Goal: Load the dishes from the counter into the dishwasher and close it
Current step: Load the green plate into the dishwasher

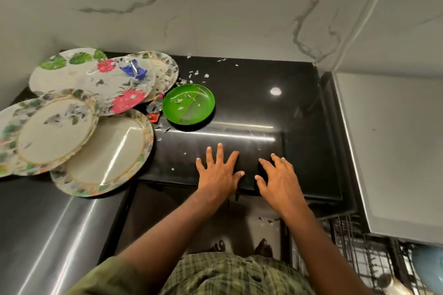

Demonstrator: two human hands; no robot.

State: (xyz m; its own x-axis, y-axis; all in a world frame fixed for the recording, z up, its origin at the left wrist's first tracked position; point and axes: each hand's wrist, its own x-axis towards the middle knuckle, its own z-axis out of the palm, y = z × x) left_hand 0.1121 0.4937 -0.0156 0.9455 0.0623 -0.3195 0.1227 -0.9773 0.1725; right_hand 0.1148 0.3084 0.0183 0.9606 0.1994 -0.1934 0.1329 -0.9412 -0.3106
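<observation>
So far hardly any loading looks done, judging by what's on the bench (251, 93). Both hands lie flat w/ fingers spread on the black top near its front edge, centre of the frame: left hand (219, 171) and right hand (279, 179) side by side, close but apart, holding nothing.

Dishes are at left of frame, all on the bench:
- big floral plate (79, 72) upper left, w/ a blue wrapper scrap (134, 70) on it
- another patterned plate (165, 72) tucked partly under it
- two leaf-rimmed plates (55, 129) stacked at far left
- a pale plate (110, 155) lower down, overhanging the front edge
- small green plate (189, 104) just right of the pile, w/ crumbs in it

Bits of debris are scattered round the green plate and toward the wall.

Dishwasher: a wire rack (359, 254) shows at lower right of frame, pulled out, so the machine looks open. Something bluish sits at the far lower-right corner, maybe one item in already; can't tell what. A grey panel (388, 151) fills the right side; could be the door or another appliance, unclear.

Left to do, as I read it: approx. six plates to move across to the rack, prob. scraps tipped off first, then push the rack in and shut the door.
</observation>
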